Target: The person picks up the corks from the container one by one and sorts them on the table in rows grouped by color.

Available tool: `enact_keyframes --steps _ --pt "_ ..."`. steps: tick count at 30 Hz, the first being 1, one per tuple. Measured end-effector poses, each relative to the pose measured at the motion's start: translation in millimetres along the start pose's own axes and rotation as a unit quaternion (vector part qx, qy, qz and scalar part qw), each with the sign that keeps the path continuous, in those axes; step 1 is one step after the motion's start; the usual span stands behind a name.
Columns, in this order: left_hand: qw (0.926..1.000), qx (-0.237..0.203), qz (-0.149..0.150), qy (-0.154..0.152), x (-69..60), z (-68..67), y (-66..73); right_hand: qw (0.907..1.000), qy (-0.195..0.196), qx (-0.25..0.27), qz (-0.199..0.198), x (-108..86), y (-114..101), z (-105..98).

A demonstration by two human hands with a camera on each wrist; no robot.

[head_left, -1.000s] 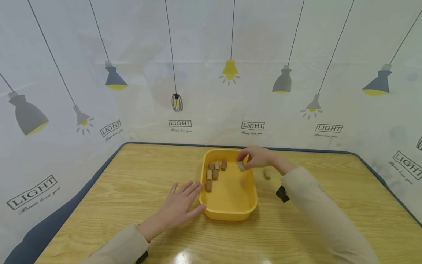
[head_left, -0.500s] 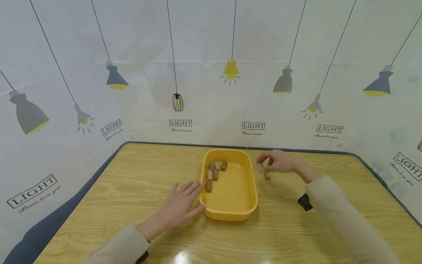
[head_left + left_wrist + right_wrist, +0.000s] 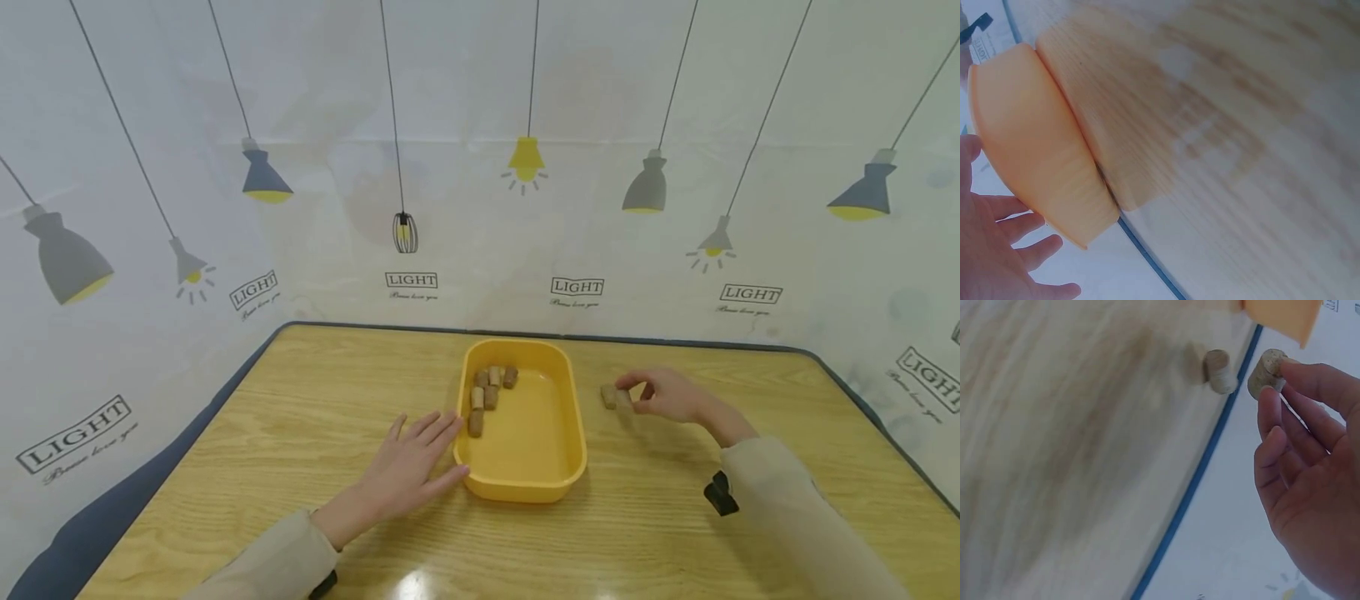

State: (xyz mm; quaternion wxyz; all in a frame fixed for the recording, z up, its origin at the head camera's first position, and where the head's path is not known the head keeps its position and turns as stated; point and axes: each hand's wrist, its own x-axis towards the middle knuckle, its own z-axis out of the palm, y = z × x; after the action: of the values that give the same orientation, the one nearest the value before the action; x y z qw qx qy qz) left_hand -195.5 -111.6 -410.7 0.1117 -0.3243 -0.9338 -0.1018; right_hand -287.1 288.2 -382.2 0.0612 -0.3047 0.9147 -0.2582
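Observation:
Between thumb and fingers my right hand pinches a cork, held just above the table to the right of the yellow tub. A second cork lies on the table close beside it; the right wrist view shows this lying cork apart from the held one. My left hand has its fingers spread and touches the left side of the yellow tub. Inside the tub, several corks lie grouped toward the left and far side. In the left wrist view, the tub's outer wall stands by my fingers.
The wooden table has a dark blue edge along its back. Behind it hangs a pale wall cloth printed with lamps. A black strap piece shows at my right sleeve.
My right hand has come out from over the tub with the cork and moved right and down to beside the lying cork. The left hand and the tub have stayed put.

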Motion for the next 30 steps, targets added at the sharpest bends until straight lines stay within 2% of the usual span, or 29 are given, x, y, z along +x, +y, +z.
enact_keyframes --steps 6,14,21,30 --pt "1.0000 -0.002 -0.002 0.002 0.5 0.7 -0.6 0.9991 0.043 0.005 0.006 -4.3 19 10" --pt "1.0000 0.001 0.001 0.003 1.1 0.5 -0.8 0.9942 0.096 0.015 0.047 -5.2 33 24" --pt "1.0000 0.004 -0.003 -0.004 0.5 0.3 0.1 0.9911 0.098 0.039 0.081 -5.3 37 27" --pt "0.9999 0.007 -0.002 -0.009 -0.2 0.0 0.2 0.9900 0.092 0.031 0.102 -1.9 43 29"
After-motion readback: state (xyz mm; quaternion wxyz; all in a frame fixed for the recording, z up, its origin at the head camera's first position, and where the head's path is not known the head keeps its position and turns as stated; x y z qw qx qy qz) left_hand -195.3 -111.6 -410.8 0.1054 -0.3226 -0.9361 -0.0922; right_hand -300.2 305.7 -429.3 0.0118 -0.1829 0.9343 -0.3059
